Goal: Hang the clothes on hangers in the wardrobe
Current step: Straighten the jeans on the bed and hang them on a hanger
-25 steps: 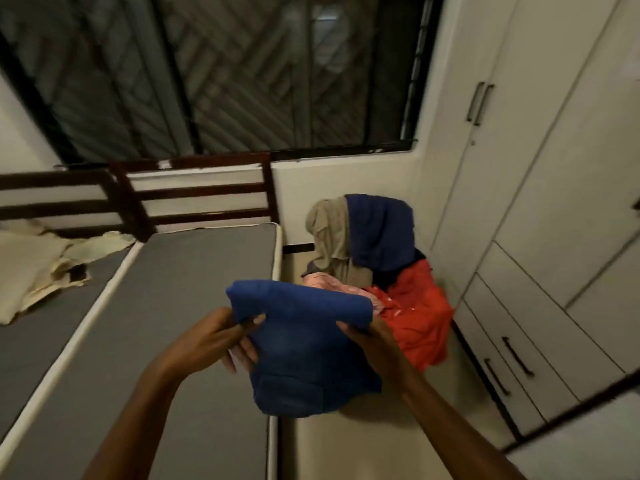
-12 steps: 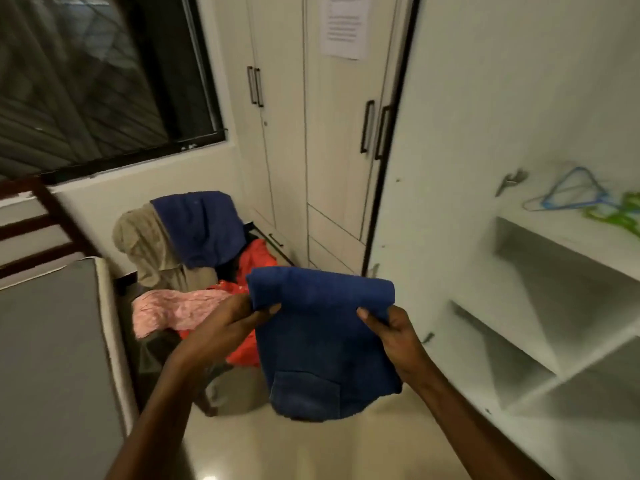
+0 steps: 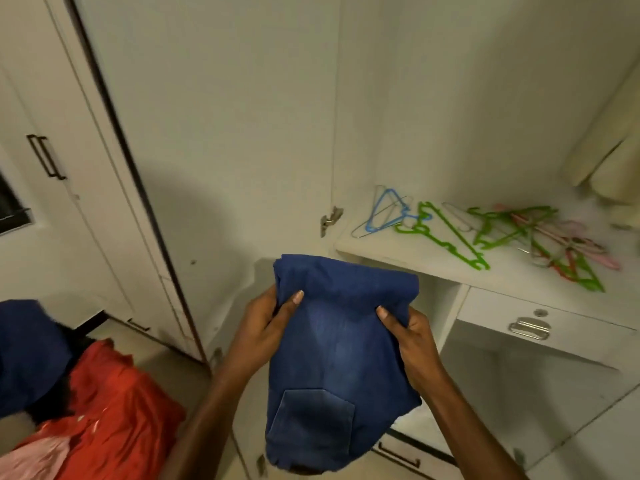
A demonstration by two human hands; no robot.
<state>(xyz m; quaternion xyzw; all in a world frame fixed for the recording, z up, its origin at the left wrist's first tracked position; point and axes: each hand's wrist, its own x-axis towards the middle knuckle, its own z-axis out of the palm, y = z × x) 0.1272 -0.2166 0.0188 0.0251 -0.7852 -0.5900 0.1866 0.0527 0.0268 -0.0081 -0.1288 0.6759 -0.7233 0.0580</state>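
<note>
Folded blue jeans (image 3: 332, 358) held up in front of open wardrobe (image 3: 398, 98), back pocket facing camera. Left hand (image 3: 263, 327) grasping left upper edge — thumb pressed over fold. Right hand (image 3: 412, 337) grasping right upper edge, fingers curled behind denim. Plastic hangers (image 3: 485, 233), blue, green and pink, lie heaped on wardrobe shelf (image 3: 381, 251) just beyond jeans. Red garment (image 3: 114, 410) on pile at lower left.
</note>
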